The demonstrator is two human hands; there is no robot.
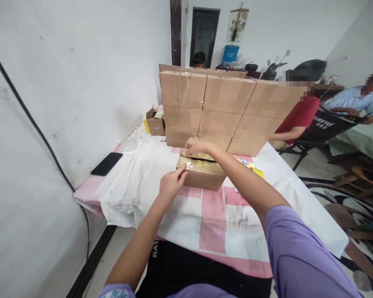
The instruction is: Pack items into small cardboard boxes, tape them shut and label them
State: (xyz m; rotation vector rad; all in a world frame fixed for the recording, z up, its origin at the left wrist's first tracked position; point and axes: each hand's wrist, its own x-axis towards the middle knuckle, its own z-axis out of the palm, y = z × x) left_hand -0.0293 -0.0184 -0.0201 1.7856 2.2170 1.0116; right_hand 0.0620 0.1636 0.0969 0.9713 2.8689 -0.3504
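Both hands worked on one small box [202,176] at the middle of the frame. Left hand [171,185] had its grip nearly closed, fingertips pinched on the near left corner of the box top, on the shiny tape there. Right hand [196,145] curled down over the far edge of the box, fingers bent onto the top; whether it clasped anything could not be told. The box sat on the counter [211,215], on a white and pink cloth, its top flaps meeting at a dark seam.

Just behind it, toward the upper middle of the frame, stood a wall of cartons [224,111], stacked three high. A small open carton [155,122] stood at their left end. A phone [107,164] lay near the counter's left edge. Something yellow [255,169] showed right of the box, partly hidden by the right arm. At the upper right, two people sat beyond the counter.
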